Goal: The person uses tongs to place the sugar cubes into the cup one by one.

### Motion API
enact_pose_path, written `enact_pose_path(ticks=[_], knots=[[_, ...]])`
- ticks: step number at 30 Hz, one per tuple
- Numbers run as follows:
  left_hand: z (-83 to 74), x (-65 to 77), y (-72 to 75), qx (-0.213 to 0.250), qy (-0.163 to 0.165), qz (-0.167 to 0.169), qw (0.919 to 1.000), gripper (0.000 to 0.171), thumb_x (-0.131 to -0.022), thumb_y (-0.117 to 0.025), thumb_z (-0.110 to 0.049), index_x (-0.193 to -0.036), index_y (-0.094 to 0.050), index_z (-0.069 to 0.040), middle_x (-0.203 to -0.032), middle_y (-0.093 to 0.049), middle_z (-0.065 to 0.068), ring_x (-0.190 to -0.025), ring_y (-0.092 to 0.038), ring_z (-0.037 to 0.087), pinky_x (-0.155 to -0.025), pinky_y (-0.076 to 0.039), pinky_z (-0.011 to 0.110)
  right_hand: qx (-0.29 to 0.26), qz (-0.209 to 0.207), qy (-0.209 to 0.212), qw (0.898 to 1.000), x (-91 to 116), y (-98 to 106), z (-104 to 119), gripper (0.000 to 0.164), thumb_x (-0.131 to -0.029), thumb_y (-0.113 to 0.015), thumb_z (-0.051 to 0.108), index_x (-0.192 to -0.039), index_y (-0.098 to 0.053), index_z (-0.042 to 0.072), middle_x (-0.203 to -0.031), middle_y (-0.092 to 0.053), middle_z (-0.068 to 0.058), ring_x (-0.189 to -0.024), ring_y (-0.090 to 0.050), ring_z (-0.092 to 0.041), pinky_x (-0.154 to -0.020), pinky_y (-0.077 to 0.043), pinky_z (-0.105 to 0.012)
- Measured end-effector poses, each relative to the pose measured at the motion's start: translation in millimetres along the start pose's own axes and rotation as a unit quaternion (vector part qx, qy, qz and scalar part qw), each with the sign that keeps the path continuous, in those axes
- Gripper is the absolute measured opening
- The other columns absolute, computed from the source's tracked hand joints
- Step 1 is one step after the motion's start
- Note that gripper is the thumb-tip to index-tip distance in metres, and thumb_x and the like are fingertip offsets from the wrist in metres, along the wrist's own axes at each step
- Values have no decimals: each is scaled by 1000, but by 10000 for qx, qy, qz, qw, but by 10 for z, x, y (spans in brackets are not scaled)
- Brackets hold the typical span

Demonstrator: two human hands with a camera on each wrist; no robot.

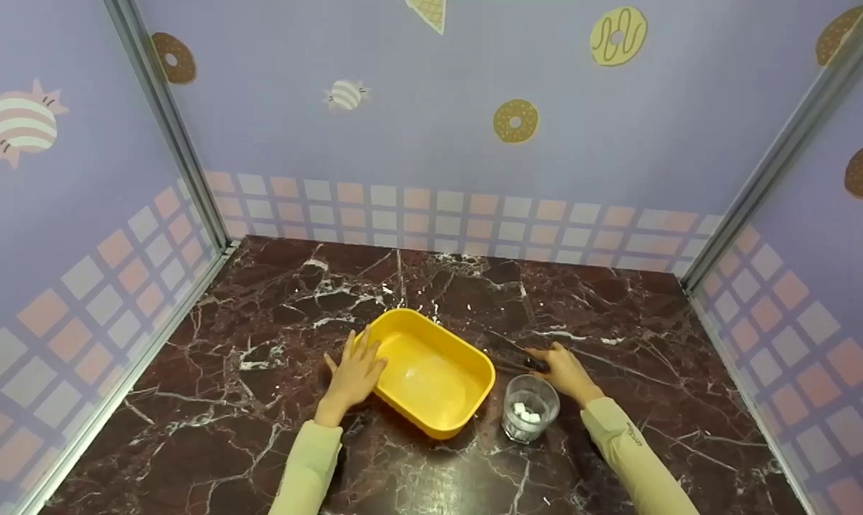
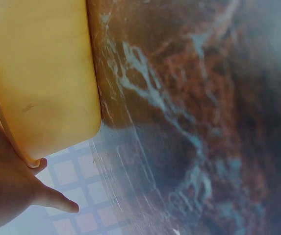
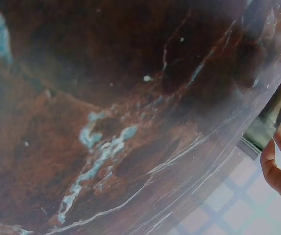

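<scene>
A yellow rectangular basin (image 1: 431,423) stands in the middle of the marble-patterned table. My left hand (image 1: 356,372) rests on its left rim with the fingers spread; in the left wrist view, the hand lies at the rim beside the basin's outer wall (image 2: 42,73). My right hand (image 1: 563,370) holds a dark, shiny tool (image 1: 536,364) between thumb and fingers. Up close it shows a flat metal piece (image 3: 265,125) with a squared end; I cannot tell its kind. Just left of this hand stands a clear drinking glass (image 1: 519,432) with several white cubes (image 1: 525,413) inside.
Small white crumbs (image 1: 470,307) are scattered on the dark marble table (image 1: 259,400), mostly beyond the basin. Printed panels enclose the table at the back (image 1: 431,143), left (image 1: 59,214) and right (image 1: 817,286), with metal posts at the back corners.
</scene>
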State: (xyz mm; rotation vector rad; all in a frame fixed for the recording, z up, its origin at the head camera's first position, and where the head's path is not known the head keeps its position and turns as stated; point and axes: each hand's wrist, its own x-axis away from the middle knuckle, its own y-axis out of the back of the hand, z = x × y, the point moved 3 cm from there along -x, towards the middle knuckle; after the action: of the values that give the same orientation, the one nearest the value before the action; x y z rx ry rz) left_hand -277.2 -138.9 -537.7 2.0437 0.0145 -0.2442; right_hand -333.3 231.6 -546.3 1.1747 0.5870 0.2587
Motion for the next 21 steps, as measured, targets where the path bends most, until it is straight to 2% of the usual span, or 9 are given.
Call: enact_pose_path(ticks=[4,7,9,12,14,16,21], knots=[[2,0,2,23,-25,18,10000,48,-93,-39,-35,-131,-44,-7,-148,-22,10,-136,-13,37,-92,-2,77,99,-92,41,9999,15,-24,0,40,-71,-72,12,-109,-65,8,-86,-67,-12,-65,-46,-21,-59,-44,-40],[3,-5,-2,-8,-33,53,10000,47,-93,-39,-34,-132,-43,-7,-148,-21,10,-137,-12,37,-92,-2,77,111,-18,-31,9999,30,-35,-19,42,-70,-73,12,-110,-64,8,-88,-68,-12,-68,-50,-25,-63,-46,-44],[-5,-8,0,-5,-29,74,10000,47,-93,-40,-34,-133,-43,-8,-149,-20,9,-137,-10,36,-92,-2,77,111,69,-112,9999,42,-33,-34,43,-70,-72,14,-112,-64,8,-95,-68,-11,-72,-53,-28,-68,-47,-45],[-8,-13,-5,-19,-21,89,10000,48,-93,-40,-36,-133,-42,-8,-149,-20,8,-137,-10,35,-93,-1,76,119,153,-223,9996,56,-16,-52,45,-71,-72,17,-114,-62,8,-105,-67,-9,-84,-57,-34,-78,-47,-47],[-7,-15,-9,-36,-26,79,10000,49,-93,-40,-37,-133,-43,-9,-149,-20,8,-137,-10,35,-93,-1,76,123,121,-298,9994,67,7,-61,45,-72,-72,21,-114,-62,8,-106,-67,-8,-92,-58,-36,-82,-46,-48],[0,-13,-16,-92,-34,75,9999,50,-92,-40,-38,-133,-43,-9,-149,-20,8,-137,-11,36,-93,0,76,194,8,-269,9994,82,41,-60,44,-72,-72,24,-113,-63,7,-105,-67,-8,-94,-58,-36,-82,-46,-49],[7,-6,-10,-126,-83,17,9999,54,-90,-43,-41,-134,-41,-10,-149,-20,9,-137,-9,36,-92,6,76,534,-328,-289,9976,149,150,-54,38,-75,-70,26,-108,-66,9,-101,-69,-6,-90,-57,-33,-71,-44,-51]])
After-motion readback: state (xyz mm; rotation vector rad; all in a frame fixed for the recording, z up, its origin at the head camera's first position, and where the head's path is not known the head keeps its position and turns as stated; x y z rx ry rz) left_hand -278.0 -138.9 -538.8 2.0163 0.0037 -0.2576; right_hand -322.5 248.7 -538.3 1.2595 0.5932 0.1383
